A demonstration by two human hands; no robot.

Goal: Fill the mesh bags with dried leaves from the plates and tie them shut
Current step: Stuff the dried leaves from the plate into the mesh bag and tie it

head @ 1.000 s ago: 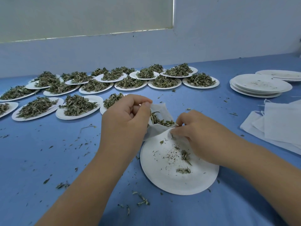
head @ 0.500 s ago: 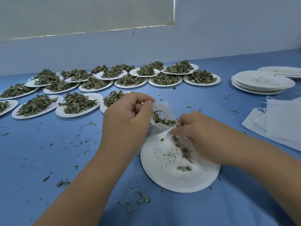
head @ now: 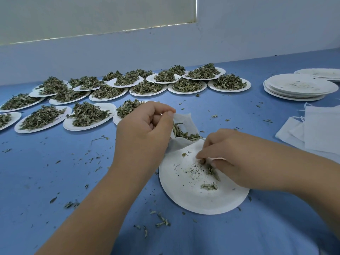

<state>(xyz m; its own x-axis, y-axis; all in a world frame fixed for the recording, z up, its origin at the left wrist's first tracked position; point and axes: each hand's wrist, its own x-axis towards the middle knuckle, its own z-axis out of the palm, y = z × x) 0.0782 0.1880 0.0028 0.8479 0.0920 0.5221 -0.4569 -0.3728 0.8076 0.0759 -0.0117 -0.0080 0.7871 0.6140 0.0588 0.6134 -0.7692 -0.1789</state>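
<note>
The right hand (head: 237,159) has come down from the mouth of the mesh bag (head: 184,122) onto the near plate (head: 193,201), its fingertips drawn together on a pinch of the last dried leaves (head: 211,170); the bag itself has hardly shifted. It stands at the plate's far rim, partly filled, its mouth turned toward the right hand so each pinch has a short trip. The left hand (head: 143,137) clamps thumb and forefinger on the bag's upper edge, lifting it so the opening gapes; the plate sits directly under to catch spills. Only crumbs and a few scraps remain, so this bag seems close to tying. Beyond lie full plates (head: 88,115) in rows on the blue table (head: 55,172); emptied plates (head: 298,87) are stacked far right, near the spare bags (head: 322,133).
</note>
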